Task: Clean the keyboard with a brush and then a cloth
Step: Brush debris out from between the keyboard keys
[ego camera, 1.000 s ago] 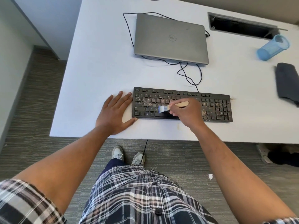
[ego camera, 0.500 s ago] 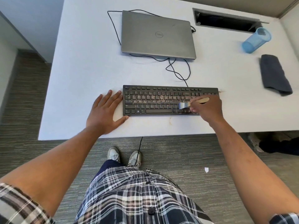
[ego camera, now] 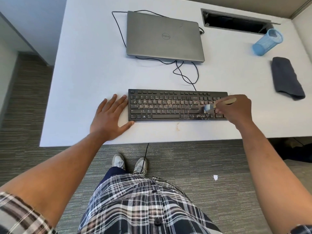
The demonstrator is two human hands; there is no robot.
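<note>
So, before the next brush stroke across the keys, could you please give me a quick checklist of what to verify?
1. Brush held firmly: ok. The right hand grips the brush by its wooden handle.
2. Bristles on the keys: ok. The bristle end lies over the right part of the keyboard, though it is blurred.
3. Keyboard steadied: ok. The left hand lies flat on the table, fingers and thumb against the keyboard's left end.
4. Debris cleared: not ok. Light specks still cover the middle rows and the lower right keys.
5. Cloth ready for later: ok. The dark cloth lies on the table to the right, untouched.
6. Keyboard cable clear of the brush: ok. It runs back toward the laptop.
</note>
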